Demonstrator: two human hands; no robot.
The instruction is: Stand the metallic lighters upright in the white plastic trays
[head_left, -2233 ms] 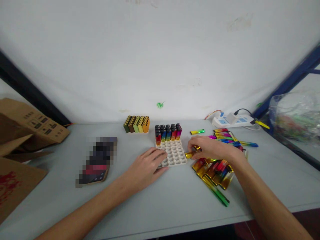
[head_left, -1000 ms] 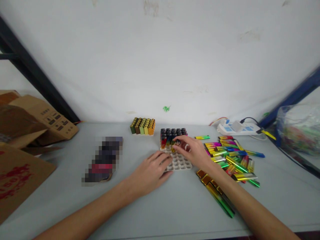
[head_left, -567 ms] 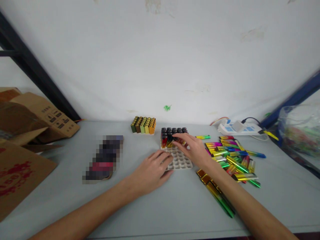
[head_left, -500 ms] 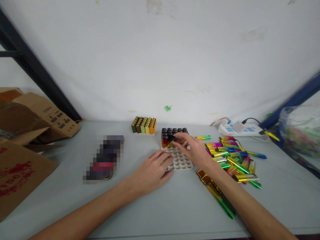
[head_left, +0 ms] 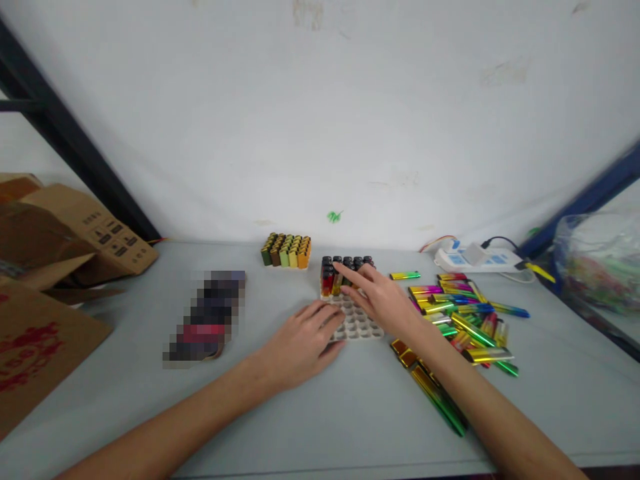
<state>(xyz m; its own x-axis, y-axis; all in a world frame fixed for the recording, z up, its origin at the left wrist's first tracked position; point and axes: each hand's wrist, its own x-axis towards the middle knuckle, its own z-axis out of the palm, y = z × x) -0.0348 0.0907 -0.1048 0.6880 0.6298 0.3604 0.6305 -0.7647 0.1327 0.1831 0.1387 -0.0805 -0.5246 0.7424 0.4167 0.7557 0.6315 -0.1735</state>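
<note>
A white tray [head_left: 357, 327] with rows of holes lies in front of me. Its far rows hold several upright, black-topped pieces [head_left: 327, 261] with shiny coloured bodies, which I cannot name more exactly. My left hand [head_left: 313, 333] holds the tray's near left corner, its fingers curved over the left side and the thumb at the near edge. Above the filled rows is my right hand [head_left: 377, 293], fingers apart. Its stretched index finger touches the top of a yellowish piece [head_left: 337, 283] standing beside a red one [head_left: 326, 285]. Part of the tray is hidden behind this hand.
Loose shiny metallic tubes [head_left: 477, 327] lie in a heap on the right, and several more [head_left: 437, 400] under my right forearm. A filled block of pieces [head_left: 286, 252] stands near the wall. Around are a power strip [head_left: 480, 257], cardboard boxes [head_left: 45, 353] and a pixelated dark item [head_left: 207, 317].
The tilted yellowish piece that my right hand pinched now stands upright in the tray. That hand has let go, and its index finger has stretched out onto the top. The left hand stays put.
</note>
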